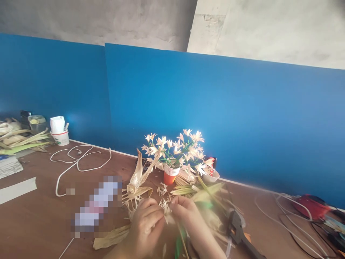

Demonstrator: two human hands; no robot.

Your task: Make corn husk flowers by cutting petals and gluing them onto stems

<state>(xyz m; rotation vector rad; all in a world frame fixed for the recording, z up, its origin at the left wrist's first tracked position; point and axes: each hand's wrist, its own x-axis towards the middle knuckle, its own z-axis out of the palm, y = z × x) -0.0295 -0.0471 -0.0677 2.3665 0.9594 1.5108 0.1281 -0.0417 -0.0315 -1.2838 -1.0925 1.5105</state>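
Observation:
A small pale flower of corn husk petals [167, 208] sits between my hands, its petals spread. My left hand [148, 223] is closed, its curled fingers at the flower's left side. From the right, my right hand [185, 214] pinches at the petals with thumb and forefinger; the fingertips partly hide what they grip. Loose husk scraps lie around and under my hands. Just beyond stands an orange and white paper cup [171, 174] holding many pale husk flowers [188, 151] on green stems. Dry corn husks [137, 180] lie left of the cup.
A dark glue gun [237, 228] lies to the right of my right hand. White cables [78, 162] cross the table's left side, near a white cup [59, 136] and a husk pile [24, 140]. A red object [311, 207] with cords lies far right. Blue panels [215, 108] border the back.

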